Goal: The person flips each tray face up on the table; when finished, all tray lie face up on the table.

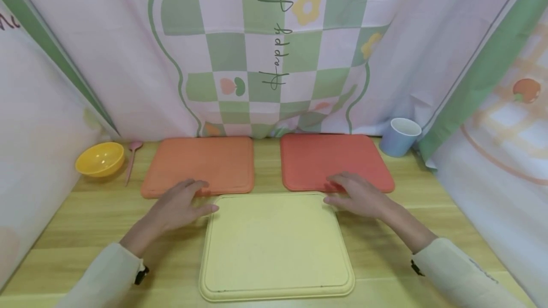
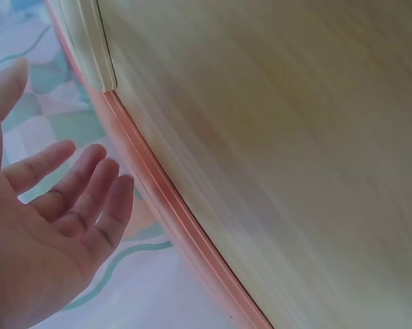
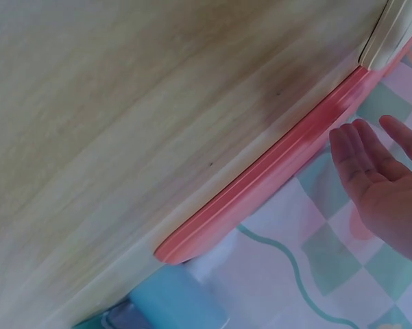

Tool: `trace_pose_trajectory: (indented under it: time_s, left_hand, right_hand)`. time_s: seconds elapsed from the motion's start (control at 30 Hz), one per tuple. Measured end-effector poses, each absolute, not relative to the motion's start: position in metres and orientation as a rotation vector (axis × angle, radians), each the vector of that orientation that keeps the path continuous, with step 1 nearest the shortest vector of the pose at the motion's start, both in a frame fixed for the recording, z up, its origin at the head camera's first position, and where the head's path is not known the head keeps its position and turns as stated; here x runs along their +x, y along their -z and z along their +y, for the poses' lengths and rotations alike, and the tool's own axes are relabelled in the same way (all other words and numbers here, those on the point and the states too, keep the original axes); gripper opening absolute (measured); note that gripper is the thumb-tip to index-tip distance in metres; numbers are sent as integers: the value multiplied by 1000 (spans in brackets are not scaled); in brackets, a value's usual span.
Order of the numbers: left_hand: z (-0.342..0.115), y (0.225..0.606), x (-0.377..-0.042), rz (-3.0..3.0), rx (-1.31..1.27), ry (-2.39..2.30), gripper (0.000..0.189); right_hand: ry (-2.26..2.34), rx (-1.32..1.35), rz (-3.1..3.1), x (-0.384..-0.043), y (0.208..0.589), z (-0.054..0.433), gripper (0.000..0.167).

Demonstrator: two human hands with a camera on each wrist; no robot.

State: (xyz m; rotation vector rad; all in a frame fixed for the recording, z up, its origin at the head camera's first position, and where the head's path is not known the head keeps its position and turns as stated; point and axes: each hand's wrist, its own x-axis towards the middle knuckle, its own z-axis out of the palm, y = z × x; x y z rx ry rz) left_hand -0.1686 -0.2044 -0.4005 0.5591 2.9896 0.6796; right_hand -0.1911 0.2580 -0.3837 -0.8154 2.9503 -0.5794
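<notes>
A pale yellow cutting board (image 1: 276,246) lies at the front middle of the wooden table. Behind it, an orange board (image 1: 205,163) is on the left and a red board (image 1: 334,158) on the right. My left hand (image 1: 180,208) hovers by the yellow board's far left corner, over the orange board's front edge. Its fingers are relaxed, with nothing in them, as the left wrist view also shows. Near the far right corner is my right hand (image 1: 357,194), fingers loosely extended and holding nothing, its fingertips over the red board. In the right wrist view, the palm of the right hand (image 3: 391,185) shows bare.
A yellow bowl (image 1: 100,159) stands at the table's back left, with a pink spoon (image 1: 132,160) beside it. The blue cup (image 1: 399,138) is at the back right. Patterned cloth (image 1: 265,51) hangs behind the boards and along both sides.
</notes>
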Motion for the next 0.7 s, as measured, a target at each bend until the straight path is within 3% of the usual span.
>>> trace_pose_trajectory:
  time_s: [0.47, 0.7]
  left_hand:
    - [-202, 400, -175, 2753, 504, -976, 67]
    - [-204, 400, -177, 2551, 448, -1188, 69]
  right_hand:
    - [898, -713, 2666, -204, 389, 268, 49]
    - [1228, -445, 2360, -207, 389, 274, 51]
